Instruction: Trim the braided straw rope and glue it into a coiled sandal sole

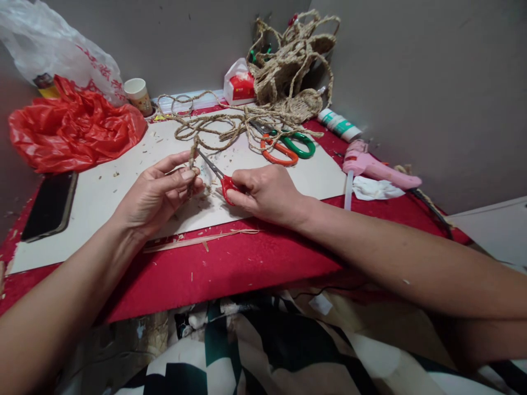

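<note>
Near the middle of the white board (102,192), my left hand (158,189) pinches a short piece of braided straw cord (193,153), which stands upright between thumb and fingers. My right hand (263,189) is closed round the red handles of small scissors (213,168). The scissors point up and left, with their tip beside the upper part of the cord piece. Whether the tip touches the cord is too small to tell. Behind both hands lie loose loops of braided cord (222,134).
A red bag (78,131), a phone (50,206) and a paper cup (138,96) are on the left. Behind are a tissue pack (239,85) and a heap of braided rope (284,66). Orange-handled (280,153) and green-handled scissors (300,145) lie right of centre, with a pink glue gun (374,167) beyond.
</note>
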`<control>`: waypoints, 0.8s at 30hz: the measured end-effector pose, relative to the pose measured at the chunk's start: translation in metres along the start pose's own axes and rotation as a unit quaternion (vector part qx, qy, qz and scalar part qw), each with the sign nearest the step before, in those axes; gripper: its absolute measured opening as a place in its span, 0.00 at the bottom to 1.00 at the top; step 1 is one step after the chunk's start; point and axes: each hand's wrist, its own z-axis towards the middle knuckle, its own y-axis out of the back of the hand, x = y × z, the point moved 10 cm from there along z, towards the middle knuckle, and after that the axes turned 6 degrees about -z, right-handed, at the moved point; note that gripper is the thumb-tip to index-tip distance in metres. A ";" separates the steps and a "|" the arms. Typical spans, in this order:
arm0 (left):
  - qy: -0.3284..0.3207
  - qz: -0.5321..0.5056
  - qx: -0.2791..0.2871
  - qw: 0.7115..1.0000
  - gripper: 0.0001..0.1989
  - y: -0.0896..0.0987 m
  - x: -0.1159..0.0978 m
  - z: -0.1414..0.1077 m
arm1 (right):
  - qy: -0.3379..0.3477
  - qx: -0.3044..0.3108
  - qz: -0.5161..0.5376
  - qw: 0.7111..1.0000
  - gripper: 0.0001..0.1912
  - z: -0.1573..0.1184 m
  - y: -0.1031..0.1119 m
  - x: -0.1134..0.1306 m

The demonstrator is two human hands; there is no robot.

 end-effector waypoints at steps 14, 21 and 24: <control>-0.008 0.002 -0.003 1.000 0.14 0.003 -0.007 0.003 | 0.072 0.006 -0.019 0.997 0.18 -0.004 0.001 0.011; -0.006 -0.009 0.006 1.000 0.13 0.004 -0.003 0.005 | 0.073 0.015 -0.062 0.995 0.19 -0.003 -0.002 0.013; -0.006 -0.010 0.006 1.000 0.13 0.003 -0.003 0.004 | 0.074 0.018 -0.070 0.995 0.19 -0.003 -0.002 0.012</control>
